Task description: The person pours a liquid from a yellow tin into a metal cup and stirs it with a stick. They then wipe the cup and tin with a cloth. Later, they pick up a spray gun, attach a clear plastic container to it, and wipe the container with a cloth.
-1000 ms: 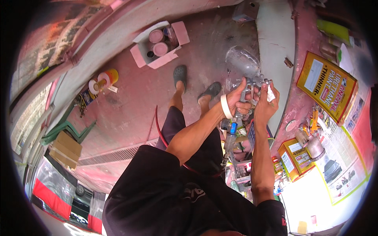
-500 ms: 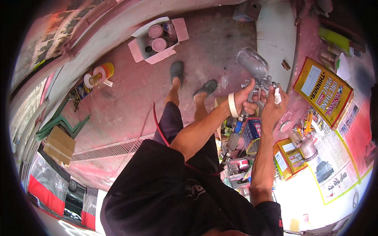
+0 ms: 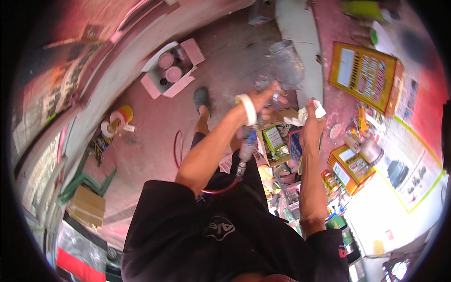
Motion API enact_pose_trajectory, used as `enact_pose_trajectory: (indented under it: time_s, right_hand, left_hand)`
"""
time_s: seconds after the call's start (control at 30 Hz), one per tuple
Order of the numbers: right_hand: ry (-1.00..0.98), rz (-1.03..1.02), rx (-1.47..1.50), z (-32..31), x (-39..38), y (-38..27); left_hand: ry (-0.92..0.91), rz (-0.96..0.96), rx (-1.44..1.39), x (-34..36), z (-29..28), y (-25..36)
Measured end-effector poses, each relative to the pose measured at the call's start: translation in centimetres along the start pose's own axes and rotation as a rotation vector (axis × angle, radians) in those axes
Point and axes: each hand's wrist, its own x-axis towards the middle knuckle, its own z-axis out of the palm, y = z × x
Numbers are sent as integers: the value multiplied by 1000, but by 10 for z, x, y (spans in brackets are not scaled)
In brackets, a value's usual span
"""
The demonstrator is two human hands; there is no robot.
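Note:
My left hand (image 3: 264, 104) is closed round a spray gun, blurred by motion. A clear cup (image 3: 287, 63) stands out from the gun's far side. Below the grip hangs an inline air filter (image 3: 247, 149) with a blue collar, joined to a red air hose (image 3: 221, 189) that runs across my lap. A cream-coloured ring (image 3: 246, 109) circles my left wrist. To the right, apart from the gun, my right hand (image 3: 313, 121) is closed on a crumpled white cloth (image 3: 297, 119), which sticks out on both sides of the fingers.
Yellow thinner cans (image 3: 364, 77) stand on the papered surface at right, near a metal cup (image 3: 371, 150). Under my arms is a cardboard box (image 3: 282, 115) with bottles and tins. A white carton (image 3: 157, 87) of paint tins sits on the floor, far left. A green chair (image 3: 89, 185) stands left.
Both hands were together at the spray gun. My left hand has swung left with the gun, and my right hand has come away from it with the white cloth. The whole view has shifted.

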Motion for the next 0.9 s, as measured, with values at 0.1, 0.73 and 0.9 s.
enact_pose_trajectory:
  time_s: [0.1, 0.73, 0.9]
  right_hand:
    - [-201, 47, 389, -49, -23, 6]
    - [-481, -1127, -872, -15, -175, -132]
    - [-600, -1240, -1056, -41, -184, -111]
  left_hand:
    - [175, 152, 207, -30, -13, 12]
    - [304, 615, 1392, -180, 14, 11]
    - [308, 746, 1566, -177, -8, 6]
